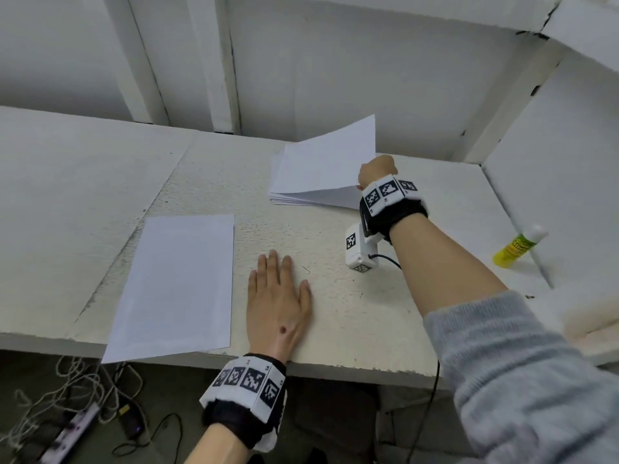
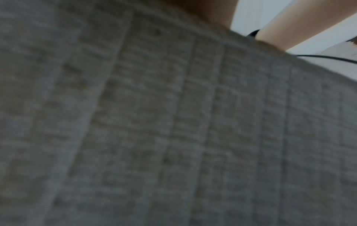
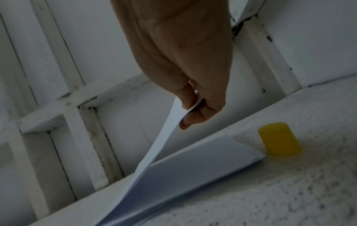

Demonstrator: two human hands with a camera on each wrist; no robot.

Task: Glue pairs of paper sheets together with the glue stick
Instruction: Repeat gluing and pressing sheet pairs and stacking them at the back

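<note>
A stack of white paper (image 1: 311,199) lies at the back middle of the table. My right hand (image 1: 376,170) pinches the near right corner of the top sheet (image 1: 328,159) and holds that side lifted off the stack; the right wrist view shows the right hand (image 3: 193,110) with thumb and fingers on the sheet (image 3: 164,137) above the stack (image 3: 193,168). My left hand (image 1: 279,296) lies flat on the table, fingers straight, holding nothing. A white sheet (image 1: 174,283) rests at the front left. The glue stick (image 1: 517,247), yellow with a white top, lies at the right. Its yellow cap (image 3: 279,139) stands beside the stack.
White foam walls (image 1: 368,68) enclose the table (image 1: 351,313) at the back and right. Below the front edge, cables and a power strip (image 1: 70,430) lie on the floor. The left wrist view is filled by blurred grey knit fabric (image 2: 154,122).
</note>
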